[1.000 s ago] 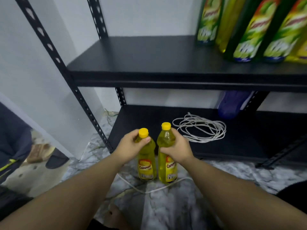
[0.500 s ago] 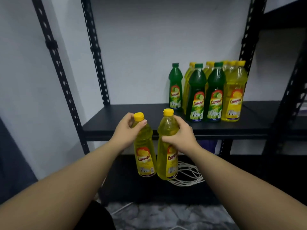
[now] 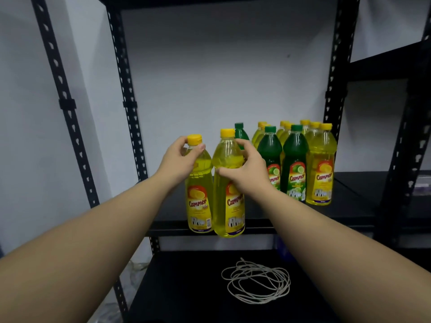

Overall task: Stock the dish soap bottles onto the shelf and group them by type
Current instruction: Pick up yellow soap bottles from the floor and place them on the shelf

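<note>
I hold two yellow dish soap bottles upright in front of the black middle shelf (image 3: pixel 345 206). My left hand (image 3: pixel 177 164) grips the left yellow bottle (image 3: pixel 198 197) around its neck. The right yellow bottle (image 3: pixel 229 201) is held at its shoulder by my right hand (image 3: pixel 247 173). Both bottle bases hang level with the shelf's front edge. On the shelf's right part stand several green bottles (image 3: pixel 294 164) and several yellow bottles (image 3: pixel 321 169), mixed in rows.
Black perforated uprights (image 3: pixel 129 108) frame the shelf against a white wall. A coil of white cord (image 3: pixel 256 282) lies on the lower shelf. Another black rack (image 3: pixel 396 66) stands to the right.
Both hands have lifted the two yellow bottles from the floor up to the middle shelf's front edge, and my view has risen with them.
</note>
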A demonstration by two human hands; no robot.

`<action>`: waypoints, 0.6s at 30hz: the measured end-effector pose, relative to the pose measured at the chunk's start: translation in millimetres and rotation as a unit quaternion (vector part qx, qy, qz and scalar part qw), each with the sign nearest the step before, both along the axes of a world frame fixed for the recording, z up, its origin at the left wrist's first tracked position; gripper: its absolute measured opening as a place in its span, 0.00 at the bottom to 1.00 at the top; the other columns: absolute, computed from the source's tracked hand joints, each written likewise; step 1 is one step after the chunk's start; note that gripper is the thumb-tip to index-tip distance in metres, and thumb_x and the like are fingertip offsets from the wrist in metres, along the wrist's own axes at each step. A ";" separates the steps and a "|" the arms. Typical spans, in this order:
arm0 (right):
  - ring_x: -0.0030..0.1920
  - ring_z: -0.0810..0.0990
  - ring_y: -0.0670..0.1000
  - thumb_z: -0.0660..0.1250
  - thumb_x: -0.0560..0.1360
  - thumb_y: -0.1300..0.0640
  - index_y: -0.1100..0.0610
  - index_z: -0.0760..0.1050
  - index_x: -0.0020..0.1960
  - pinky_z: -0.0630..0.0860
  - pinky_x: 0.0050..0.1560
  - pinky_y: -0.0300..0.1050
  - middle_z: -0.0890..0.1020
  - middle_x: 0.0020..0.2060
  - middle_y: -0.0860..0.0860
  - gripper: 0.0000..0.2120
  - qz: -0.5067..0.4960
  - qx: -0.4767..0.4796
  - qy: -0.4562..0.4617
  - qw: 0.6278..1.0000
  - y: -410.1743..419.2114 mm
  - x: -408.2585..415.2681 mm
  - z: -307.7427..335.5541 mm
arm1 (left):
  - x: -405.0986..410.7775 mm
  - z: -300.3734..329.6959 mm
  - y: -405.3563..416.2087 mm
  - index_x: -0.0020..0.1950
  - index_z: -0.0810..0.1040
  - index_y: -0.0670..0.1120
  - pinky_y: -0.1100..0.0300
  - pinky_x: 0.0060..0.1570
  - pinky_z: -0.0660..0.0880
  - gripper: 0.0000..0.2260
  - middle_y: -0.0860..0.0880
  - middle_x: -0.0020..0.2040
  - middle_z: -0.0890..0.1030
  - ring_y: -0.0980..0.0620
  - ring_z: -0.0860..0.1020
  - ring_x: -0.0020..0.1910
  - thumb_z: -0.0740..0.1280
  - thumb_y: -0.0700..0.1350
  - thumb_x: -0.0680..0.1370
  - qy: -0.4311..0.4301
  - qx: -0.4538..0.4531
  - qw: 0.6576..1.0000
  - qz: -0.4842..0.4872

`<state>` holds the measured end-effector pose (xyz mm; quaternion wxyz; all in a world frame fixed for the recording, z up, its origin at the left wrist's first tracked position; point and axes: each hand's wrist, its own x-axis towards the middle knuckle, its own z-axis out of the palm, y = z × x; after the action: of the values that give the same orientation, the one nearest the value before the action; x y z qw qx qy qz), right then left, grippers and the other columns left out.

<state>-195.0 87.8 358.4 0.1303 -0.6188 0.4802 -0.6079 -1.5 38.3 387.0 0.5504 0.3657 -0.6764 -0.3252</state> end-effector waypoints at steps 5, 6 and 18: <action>0.58 0.82 0.49 0.86 0.62 0.50 0.43 0.70 0.71 0.83 0.58 0.56 0.81 0.61 0.47 0.42 -0.013 0.010 0.006 1.000 -33.7 -5.2 3.5 | -9.1 2.1 -32.5 0.59 0.80 0.53 0.42 0.54 0.83 0.10 0.46 0.53 0.84 0.45 0.84 0.52 0.71 0.54 0.81 -0.014 -0.006 1.000 0.000; 0.58 0.82 0.49 0.86 0.62 0.50 0.42 0.70 0.70 0.82 0.58 0.56 0.81 0.61 0.47 0.42 -0.018 0.012 0.008 1.000 -40.0 -5.9 2.7 | -10.1 1.3 -39.4 0.59 0.80 0.53 0.42 0.54 0.83 0.10 0.46 0.53 0.84 0.46 0.84 0.53 0.70 0.55 0.81 -0.019 -0.009 1.000 0.001; 0.58 0.80 0.48 0.85 0.65 0.51 0.43 0.70 0.73 0.76 0.50 0.38 0.79 0.60 0.43 0.41 -0.051 0.019 -0.018 0.998 -94.5 -13.2 -18.4 | -17.7 -10.9 -98.0 0.64 0.78 0.55 0.47 0.55 0.83 0.14 0.52 0.57 0.83 0.52 0.83 0.56 0.66 0.60 0.82 -0.024 -0.016 0.999 0.020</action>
<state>-208.2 -6.8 340.0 0.1197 -0.5801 0.5200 -0.6155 -19.2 -59.7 376.1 0.5461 0.3782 -0.6873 -0.2940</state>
